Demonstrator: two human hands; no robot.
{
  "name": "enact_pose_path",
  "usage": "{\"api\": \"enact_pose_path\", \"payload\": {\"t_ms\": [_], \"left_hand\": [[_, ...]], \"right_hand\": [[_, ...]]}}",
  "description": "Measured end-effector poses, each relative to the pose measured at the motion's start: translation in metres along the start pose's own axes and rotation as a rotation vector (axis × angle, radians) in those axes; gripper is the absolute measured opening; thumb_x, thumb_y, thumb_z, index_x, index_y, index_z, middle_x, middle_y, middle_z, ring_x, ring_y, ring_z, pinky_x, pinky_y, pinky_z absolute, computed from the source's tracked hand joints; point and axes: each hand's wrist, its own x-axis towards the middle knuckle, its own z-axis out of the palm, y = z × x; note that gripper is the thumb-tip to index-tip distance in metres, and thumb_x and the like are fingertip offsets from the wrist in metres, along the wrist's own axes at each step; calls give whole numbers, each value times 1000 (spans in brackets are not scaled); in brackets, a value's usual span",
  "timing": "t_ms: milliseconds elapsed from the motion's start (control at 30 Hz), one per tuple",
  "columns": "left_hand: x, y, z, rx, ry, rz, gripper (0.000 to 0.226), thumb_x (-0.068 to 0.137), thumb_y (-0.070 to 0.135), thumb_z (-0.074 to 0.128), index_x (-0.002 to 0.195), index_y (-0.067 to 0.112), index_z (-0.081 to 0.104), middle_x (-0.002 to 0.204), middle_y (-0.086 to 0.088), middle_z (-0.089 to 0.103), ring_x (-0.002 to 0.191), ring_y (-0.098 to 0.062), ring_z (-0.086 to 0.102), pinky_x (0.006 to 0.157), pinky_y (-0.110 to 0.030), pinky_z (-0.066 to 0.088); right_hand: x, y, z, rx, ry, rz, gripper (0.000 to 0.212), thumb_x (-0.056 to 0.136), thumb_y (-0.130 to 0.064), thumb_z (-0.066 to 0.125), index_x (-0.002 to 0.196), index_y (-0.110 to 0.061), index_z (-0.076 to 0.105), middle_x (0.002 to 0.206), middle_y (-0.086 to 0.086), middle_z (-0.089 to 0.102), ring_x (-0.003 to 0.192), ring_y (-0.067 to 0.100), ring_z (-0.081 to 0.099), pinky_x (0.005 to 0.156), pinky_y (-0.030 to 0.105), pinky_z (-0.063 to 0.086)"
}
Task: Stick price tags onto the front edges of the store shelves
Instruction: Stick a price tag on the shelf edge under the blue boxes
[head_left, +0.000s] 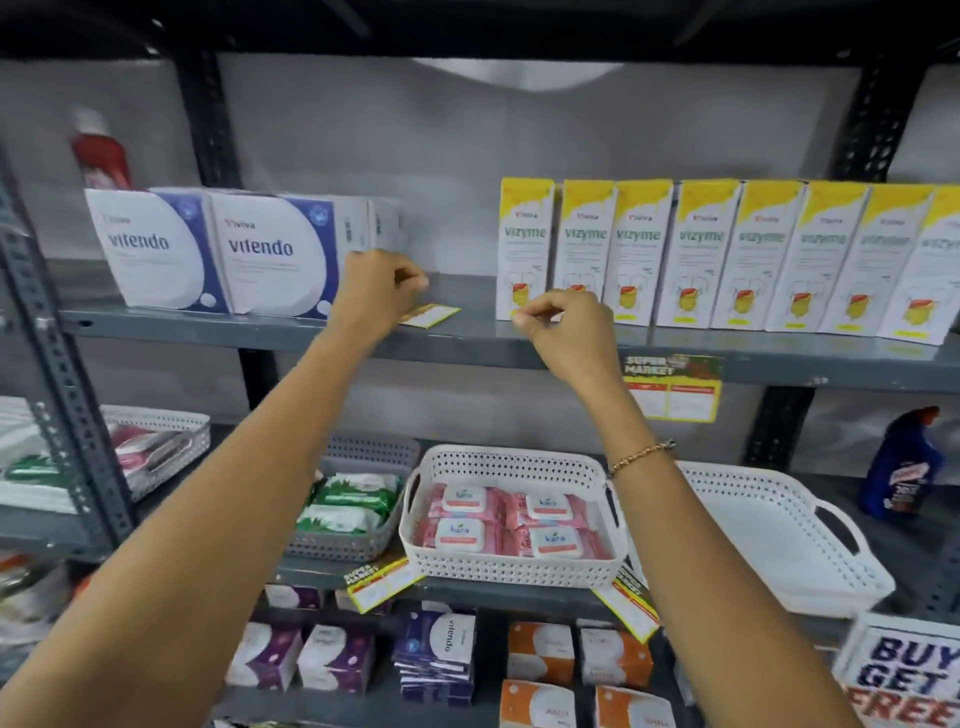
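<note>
A yellow and white price tag (432, 315) lies flat on the grey upper shelf (467, 340), between the vitendo boxes (218, 252) and the vizyme cartons (727, 254). My left hand (376, 291) hovers just left of and over that tag, fingers curled in, with nothing visible in them. My right hand (569, 325) is at the shelf's front edge in front of the leftmost vizyme carton, thumb and forefinger pinched together; I see nothing between them. Another price tag (672, 387) hangs stuck on the front edge to the right.
On the shelf below stand a grey basket of green wipes (348, 512), a white basket of pink kara packs (511, 519) and an empty white basket (769, 535). Two tags (382, 583) (629, 605) hang tilted on that shelf's edge. A blue bottle (901, 462) stands at the right.
</note>
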Motion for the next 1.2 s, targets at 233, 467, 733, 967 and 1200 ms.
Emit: {"api": "enact_pose_path", "payload": {"t_ms": [233,467,733,967,1200], "left_hand": [[4,-28,-13,387,-58,-163,32,87,22,60,99,-7,58,104,-30,61,97,-45,57,79,-42,47],[2,-38,-6,303,-41,-250,32,89,25,57,103,-3,55,109,-25,60,100,-42,56,77,-41,48],[2,-43,0,184,35,-318,37,82,24,67,106,-1,54,108,-22,61,98,-39,59,69,-36,45],[3,-44,3,50,87,-420,31,76,15,69,99,-1,56,99,-20,62,81,-33,57,61,-32,42],[7,-41,-4,-2,38,-414,27,80,12,58,99,-7,57,102,-25,63,92,-40,59,67,-34,42]], "right_hand": [[16,-21,55,-6,-37,22,6,80,-16,66,80,-17,72,84,1,73,77,10,61,72,22,45],[23,-20,71,-104,-92,50,7,83,-21,66,84,-18,73,87,1,73,78,11,60,72,25,47],[32,-30,85,-259,-248,0,18,86,-21,59,87,-14,75,86,8,73,80,24,64,69,32,53],[35,-30,85,-218,-284,-10,18,84,-15,59,85,-10,75,90,7,74,84,22,65,75,35,55],[43,-27,83,-26,-195,79,14,82,-16,62,79,-14,75,85,3,74,77,15,63,65,30,50]]}}
